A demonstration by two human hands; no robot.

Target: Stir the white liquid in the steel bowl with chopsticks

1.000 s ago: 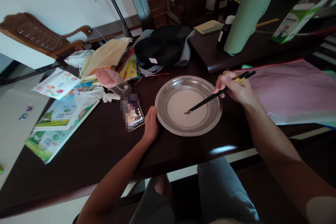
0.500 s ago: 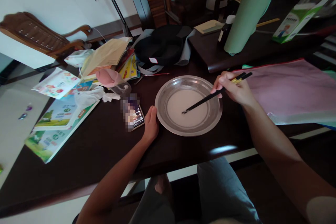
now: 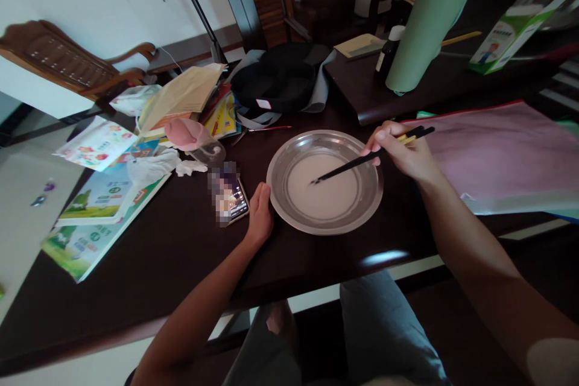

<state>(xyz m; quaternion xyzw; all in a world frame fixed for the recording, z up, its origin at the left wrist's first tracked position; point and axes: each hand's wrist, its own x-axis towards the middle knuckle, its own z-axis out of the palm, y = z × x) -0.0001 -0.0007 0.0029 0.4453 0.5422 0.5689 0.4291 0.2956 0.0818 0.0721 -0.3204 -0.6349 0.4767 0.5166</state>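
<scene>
A round metal plate with pale liquid in it sits on the dark wooden table. My right hand is closed on a pair of black chopsticks, whose tips dip into the liquid near the plate's centre-left. My left hand rests edge-on against the plate's left rim, fingers together and straight, holding nothing. A phone lies just left of that hand.
Books and leaflets clutter the table's left side, with a pink object and white tissue. A black bag lies behind the plate, a green roll and a pink folder at right. A wooden chair stands far left.
The chopstick tips have swept left and a little up across the liquid. My right hand has shifted slightly left. My left hand has stayed at the rim.
</scene>
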